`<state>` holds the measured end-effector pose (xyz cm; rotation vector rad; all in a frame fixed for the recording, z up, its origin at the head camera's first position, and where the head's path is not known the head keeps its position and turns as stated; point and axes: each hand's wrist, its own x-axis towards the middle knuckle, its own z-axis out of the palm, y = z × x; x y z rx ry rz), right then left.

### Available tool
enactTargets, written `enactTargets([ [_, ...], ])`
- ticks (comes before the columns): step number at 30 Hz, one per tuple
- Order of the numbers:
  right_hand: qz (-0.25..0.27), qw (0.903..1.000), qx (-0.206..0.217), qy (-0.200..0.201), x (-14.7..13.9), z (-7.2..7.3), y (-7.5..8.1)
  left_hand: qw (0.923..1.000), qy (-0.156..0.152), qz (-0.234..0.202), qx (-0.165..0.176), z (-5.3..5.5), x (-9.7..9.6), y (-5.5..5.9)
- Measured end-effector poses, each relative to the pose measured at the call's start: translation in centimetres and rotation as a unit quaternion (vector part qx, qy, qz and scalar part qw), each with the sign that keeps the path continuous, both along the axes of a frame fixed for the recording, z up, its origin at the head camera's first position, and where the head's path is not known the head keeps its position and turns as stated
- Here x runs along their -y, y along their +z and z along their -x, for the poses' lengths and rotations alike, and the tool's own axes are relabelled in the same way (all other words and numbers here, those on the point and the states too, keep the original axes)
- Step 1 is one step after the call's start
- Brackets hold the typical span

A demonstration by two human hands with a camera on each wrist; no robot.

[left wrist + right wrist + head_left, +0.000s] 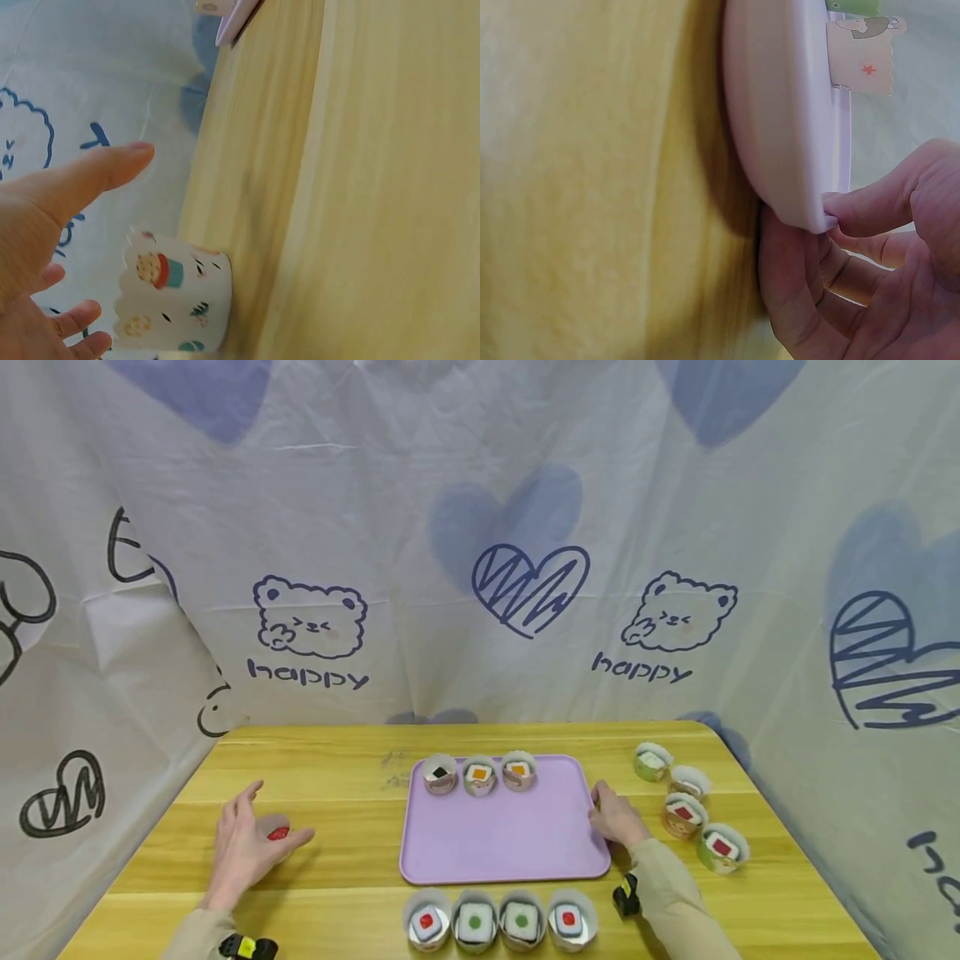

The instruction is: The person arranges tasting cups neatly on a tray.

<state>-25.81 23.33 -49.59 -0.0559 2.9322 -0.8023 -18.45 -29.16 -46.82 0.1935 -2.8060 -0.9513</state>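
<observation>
My left hand (243,847) is beside a paper cup (180,296) with red contents (278,833). Its thumb and fingers are spread around the cup, and the left wrist view shows a gap between them and its wall. On the right, my right hand (618,817) pinches the edge of a lilac tray (498,835), thumb on the rim and fingers underneath, as the right wrist view shows. Three paper cups stand along the tray's back edge: one with a black-topped piece (440,773) and two with orange-topped pieces (480,775).
In front of the tray, a row of paper cups holds white pieces with red (426,922) or green (475,922) centres. Several more cups (723,850) stand at the table's right side. A printed cloth (420,643) hangs behind the wooden table (337,827).
</observation>
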Motion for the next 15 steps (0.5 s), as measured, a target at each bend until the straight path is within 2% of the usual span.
enactTargets([
  [3, 0.004, 1.0000, 0.006, -0.002, 0.0, 0.0, 0.0, 0.9994, -0.006, -0.027, 0.020, 0.0, 0.6, -0.3],
  [9, 0.007, 1.0000, 0.006, -0.003, 0.0, 0.0, 0.0, 0.9956, -0.027, -0.082, 0.035, 0.1, 1.7, -1.0],
  [15, 0.007, 1.0000, 0.003, -0.002, 0.0, -0.1, 0.0, 0.9915, -0.045, -0.109, 0.054, 0.2, 2.4, -1.7],
])
